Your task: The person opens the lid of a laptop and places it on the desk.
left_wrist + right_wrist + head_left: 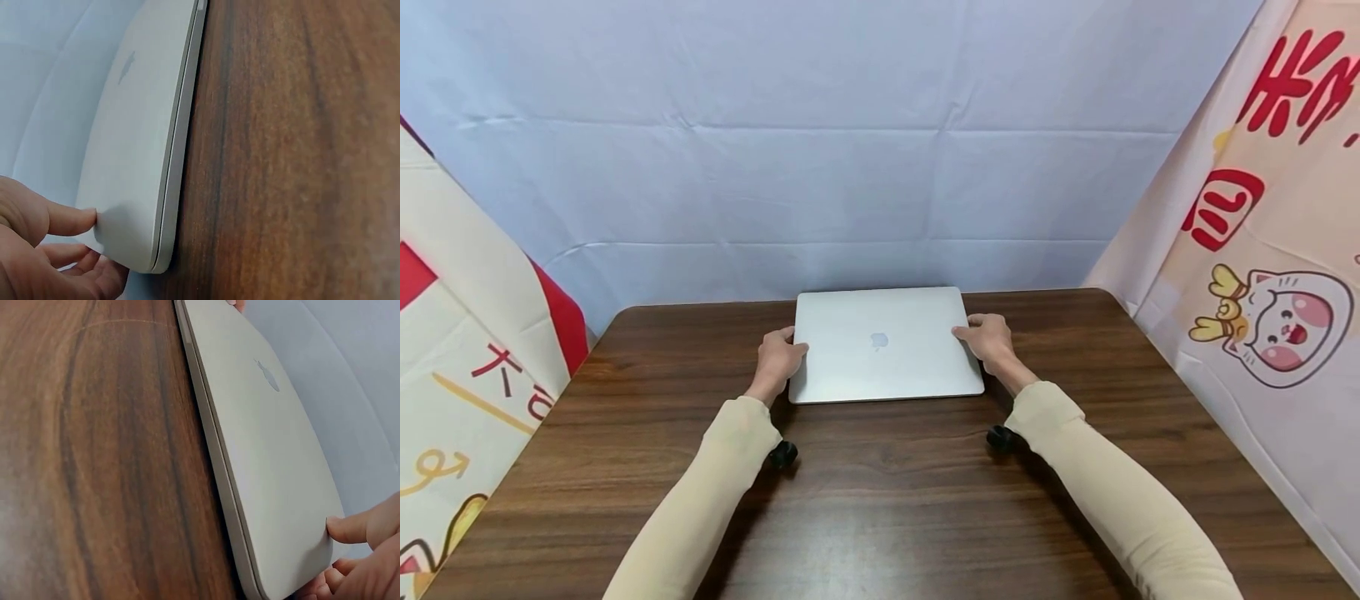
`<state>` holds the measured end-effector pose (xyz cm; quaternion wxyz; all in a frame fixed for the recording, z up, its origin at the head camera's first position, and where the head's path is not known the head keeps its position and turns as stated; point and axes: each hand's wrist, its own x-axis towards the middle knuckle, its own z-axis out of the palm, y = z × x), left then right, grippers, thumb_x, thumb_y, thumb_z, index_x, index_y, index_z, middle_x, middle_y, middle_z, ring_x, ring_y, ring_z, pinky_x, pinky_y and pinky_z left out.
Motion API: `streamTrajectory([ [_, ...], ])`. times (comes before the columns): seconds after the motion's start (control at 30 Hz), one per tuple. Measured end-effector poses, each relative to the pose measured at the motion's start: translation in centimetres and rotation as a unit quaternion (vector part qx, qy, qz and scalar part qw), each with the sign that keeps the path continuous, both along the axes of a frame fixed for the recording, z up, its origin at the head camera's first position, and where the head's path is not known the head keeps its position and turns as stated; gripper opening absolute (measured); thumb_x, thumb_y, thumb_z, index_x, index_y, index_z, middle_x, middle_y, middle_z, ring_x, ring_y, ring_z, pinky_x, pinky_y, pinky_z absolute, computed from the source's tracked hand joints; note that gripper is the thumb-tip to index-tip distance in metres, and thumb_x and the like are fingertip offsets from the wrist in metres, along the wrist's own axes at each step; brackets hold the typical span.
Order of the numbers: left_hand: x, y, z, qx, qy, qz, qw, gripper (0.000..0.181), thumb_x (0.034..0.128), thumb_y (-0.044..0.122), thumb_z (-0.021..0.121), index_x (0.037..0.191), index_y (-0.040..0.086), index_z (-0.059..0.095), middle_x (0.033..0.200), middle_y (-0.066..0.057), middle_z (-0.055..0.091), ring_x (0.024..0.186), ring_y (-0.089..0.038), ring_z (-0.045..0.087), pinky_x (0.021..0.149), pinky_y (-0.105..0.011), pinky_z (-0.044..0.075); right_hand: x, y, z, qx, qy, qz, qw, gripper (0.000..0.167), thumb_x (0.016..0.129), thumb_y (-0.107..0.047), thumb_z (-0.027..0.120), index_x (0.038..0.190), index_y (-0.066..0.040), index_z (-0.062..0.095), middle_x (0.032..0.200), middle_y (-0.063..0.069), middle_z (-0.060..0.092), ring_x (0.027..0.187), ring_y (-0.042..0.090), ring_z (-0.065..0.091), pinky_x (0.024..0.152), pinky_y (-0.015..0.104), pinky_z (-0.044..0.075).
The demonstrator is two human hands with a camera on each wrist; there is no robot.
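A closed silver laptop (pixel 880 367) with an apple logo on its lid lies at the far side of the wooden table. My left hand (pixel 778 358) grips its left edge, thumb on top of the lid and fingers at the side and underneath. On the opposite edge, my right hand (pixel 988 340) holds it the same way. In the left wrist view the thumb (pixel 75 220) presses the lid near a corner. The right wrist view shows the right thumb (pixel 349 529) on the lid, with the other fingers partly hidden below the laptop (pixel 262 450).
The dark wooden table (pixel 880 500) extends on both sides and in front of the laptop. A pale cloth backdrop (pixel 820 183) hangs right behind the table's far edge. Printed banners (pixel 1262 333) flank the right and left sides. Black wrist devices (pixel 783 454) sit under both cuffs.
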<state>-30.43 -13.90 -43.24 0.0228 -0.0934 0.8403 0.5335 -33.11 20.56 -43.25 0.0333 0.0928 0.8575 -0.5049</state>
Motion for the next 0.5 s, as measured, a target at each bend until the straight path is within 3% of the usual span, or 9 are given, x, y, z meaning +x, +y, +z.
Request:
streamTrajectory([
  [0.2,0.9,-0.3,0.3,0.012,0.003,-0.014,0.9998,0.053,0.105,0.006,0.056,0.154,-0.006,0.041,0.147,-0.027,0.05,0.136,-0.038,0.05,0.107,-0.051,0.045,0.5,0.3,0.2,-0.034,-0.012,0.004,0.9993,0.055,0.104,-0.016,0.062,0.15,0.009,0.045,0.151,0.029,0.046,0.136,0.042,0.049,0.106,0.052,0.047],
  [0.5,2.0,-1.0,1.6,0.018,-0.016,-0.017,0.9996,0.057,0.1048,0.01,0.059,0.156,-0.004,0.038,0.152,-0.025,0.046,0.138,-0.036,0.048,0.11,-0.05,0.043,1.6,0.7,1.2,-0.029,-0.032,0.027,0.9987,0.059,0.105,-0.02,0.061,0.153,0.009,0.041,0.155,0.029,0.041,0.141,0.044,0.042,0.109,0.054,0.043],
])
